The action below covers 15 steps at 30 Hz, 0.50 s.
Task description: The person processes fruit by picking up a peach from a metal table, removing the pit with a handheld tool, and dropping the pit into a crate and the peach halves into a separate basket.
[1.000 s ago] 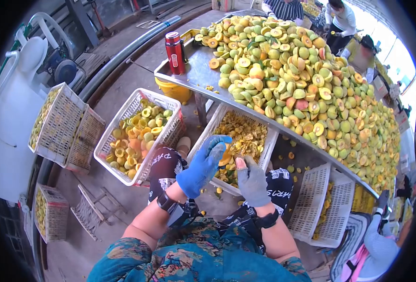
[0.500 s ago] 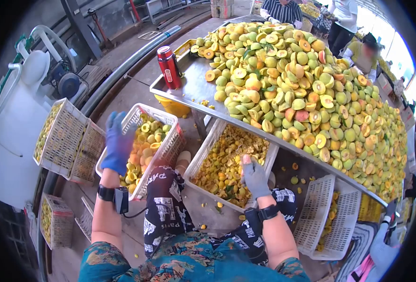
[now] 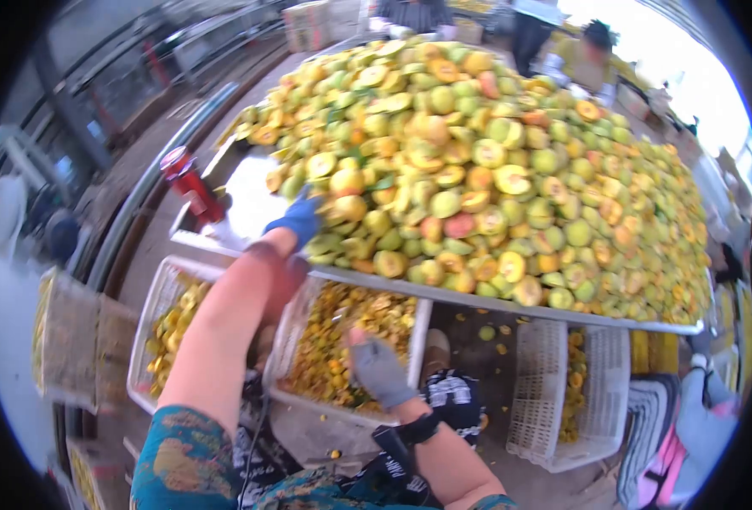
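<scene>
My left hand (image 3: pixel 295 223), in a blue glove, reaches to the near left edge of a heap of halved yellow-green stone fruit (image 3: pixel 444 204). Its fingers stretch toward the fruit, and I see nothing held in them. The heap lies on a metal-topped table (image 3: pixel 244 195). Over a white crate (image 3: pixel 422 331) of yellow scraps and pits, my right hand (image 3: pixel 382 371) in a grey glove is closed, thumb uppermost. Whatever it grips is hidden. Farther left, a second white crate (image 3: pixel 142 340) holds fruit halves, partly covered by my left forearm.
A red thermos (image 3: pixel 190 183) stands at the table's left corner. White crates (image 3: pixel 537 391) sit low at the right, and stacked crates (image 3: pixel 70 340) at the left. Co-workers are beyond the heap; another person's sleeve (image 3: pixel 700 408) shows at the right.
My left hand has moved from above the left crate up and right to the heap. My right hand stays closed over the scrap crate. The view has shifted.
</scene>
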Each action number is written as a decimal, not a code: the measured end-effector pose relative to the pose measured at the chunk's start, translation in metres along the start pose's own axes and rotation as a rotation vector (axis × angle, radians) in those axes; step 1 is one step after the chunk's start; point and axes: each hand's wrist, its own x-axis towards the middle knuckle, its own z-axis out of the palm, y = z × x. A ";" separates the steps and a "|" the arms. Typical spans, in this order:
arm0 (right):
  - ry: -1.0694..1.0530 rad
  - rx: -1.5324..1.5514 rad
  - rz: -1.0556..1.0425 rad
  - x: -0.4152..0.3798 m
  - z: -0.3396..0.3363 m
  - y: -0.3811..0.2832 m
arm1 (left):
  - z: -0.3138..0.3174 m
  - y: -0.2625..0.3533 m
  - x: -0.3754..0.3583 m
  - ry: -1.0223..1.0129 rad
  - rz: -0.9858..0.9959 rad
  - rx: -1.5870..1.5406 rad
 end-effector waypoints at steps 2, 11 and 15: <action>0.009 -0.075 -0.062 0.003 -0.002 0.005 | -0.014 0.012 0.000 -0.163 0.026 0.024; 0.022 -0.160 -0.105 -0.003 0.008 0.002 | -0.010 -0.036 -0.050 0.061 -0.013 -0.248; 0.012 -0.122 -0.082 -0.004 0.018 0.018 | 0.000 -0.035 -0.038 0.008 -0.207 -0.357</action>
